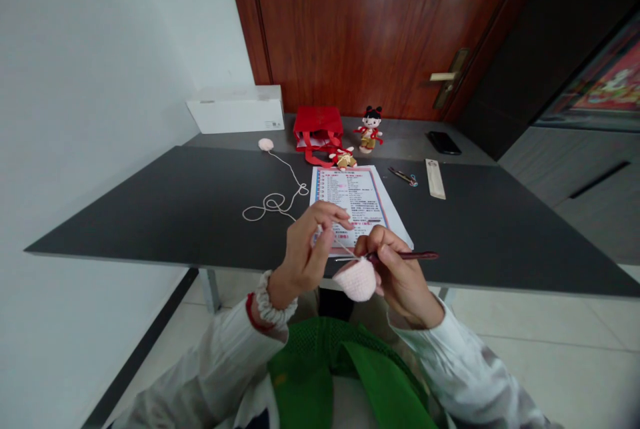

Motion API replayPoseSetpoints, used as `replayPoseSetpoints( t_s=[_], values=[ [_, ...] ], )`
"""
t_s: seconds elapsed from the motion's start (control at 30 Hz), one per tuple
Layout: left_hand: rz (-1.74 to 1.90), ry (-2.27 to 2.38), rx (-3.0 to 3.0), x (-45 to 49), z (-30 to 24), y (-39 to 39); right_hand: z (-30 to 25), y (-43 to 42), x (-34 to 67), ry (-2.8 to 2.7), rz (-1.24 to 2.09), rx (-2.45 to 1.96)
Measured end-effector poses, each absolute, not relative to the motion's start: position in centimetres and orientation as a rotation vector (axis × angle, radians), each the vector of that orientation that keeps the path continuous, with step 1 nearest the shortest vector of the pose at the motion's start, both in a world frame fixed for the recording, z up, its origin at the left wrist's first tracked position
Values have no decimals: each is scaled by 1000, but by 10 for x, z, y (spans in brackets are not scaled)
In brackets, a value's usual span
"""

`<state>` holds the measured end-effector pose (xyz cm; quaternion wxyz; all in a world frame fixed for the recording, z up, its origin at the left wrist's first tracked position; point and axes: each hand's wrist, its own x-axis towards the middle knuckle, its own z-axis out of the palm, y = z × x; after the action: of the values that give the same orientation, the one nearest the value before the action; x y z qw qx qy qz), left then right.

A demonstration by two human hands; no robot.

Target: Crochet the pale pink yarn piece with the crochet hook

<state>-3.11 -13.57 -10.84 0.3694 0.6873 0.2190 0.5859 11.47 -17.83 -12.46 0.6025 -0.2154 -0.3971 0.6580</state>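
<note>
My right hand (395, 269) is closed on a dark-handled crochet hook (419, 256), whose thin metal tip points left. At the hook hangs a small cup-shaped piece of pale pink crochet (357, 280), partly hidden by my right fingers. A strand of pale yarn (346, 247) runs taut from the piece up to my left hand (313, 242). The left fingers are bent around that yarn, thumb close to the forefinger. From there the yarn loops loosely over the dark table to a small ball of yarn (266, 144). Both hands are above the table's front edge.
A printed sheet (350, 196) lies beneath my hands. Behind it are a red gift bag (318, 128), a small crocheted figure (344, 158) and a standing doll (370, 129). Small tools (401, 176), a pale flat packet (435, 179) and a phone (444, 143) lie right; a white box (240, 109), left.
</note>
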Motion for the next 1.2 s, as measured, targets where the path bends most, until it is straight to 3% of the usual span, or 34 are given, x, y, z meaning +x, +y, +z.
replayPoseSetpoints(
  t_s=[0.1,0.2,0.3,0.6,0.93,1.2],
  values=[
    [1214,610,2223,-46,-112,-137,-127,-178,116,-920,1493,-504],
    [1060,709,2208,-48,-102,-138,-130,-177,116,-931,1453,-508],
    [1005,773,1754,-41,-94,-144,-132,-176,115,-957,1419,-502],
    [852,388,456,-30,-97,-150,-127,-177,112,-875,1500,-473],
    [927,244,664,-47,-98,-136,-126,-176,114,-895,1473,-479],
    [787,568,1202,-51,-94,-138,-136,-171,121,-1001,1287,-566]
  ],
)
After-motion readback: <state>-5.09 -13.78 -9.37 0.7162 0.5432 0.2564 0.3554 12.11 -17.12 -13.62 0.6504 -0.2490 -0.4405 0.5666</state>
